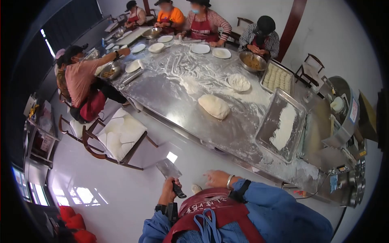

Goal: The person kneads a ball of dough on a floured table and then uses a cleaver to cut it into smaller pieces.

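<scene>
My left hand (168, 189) is closed round the black handle of a wide-bladed cleaver (168, 167), held low over the floor in front of the red apron. My right hand (217, 178) hangs in front of the apron with its fingers apart and nothing in them. Beyond both hands, a large lump of dough (214, 107) rests on the floured metal table (170, 109). A smaller floury round (239, 82) lies behind it. Right of the lump stands a metal tray (261, 133) with a strip of flour in it.
Several people in aprons sit or stand along the far and left sides, with bowls and white plates. A tray of dough pieces (277, 78) stands at the back right. Wooden chairs (121, 131) stand left of the table; a large metal machine (344, 109) is at the right.
</scene>
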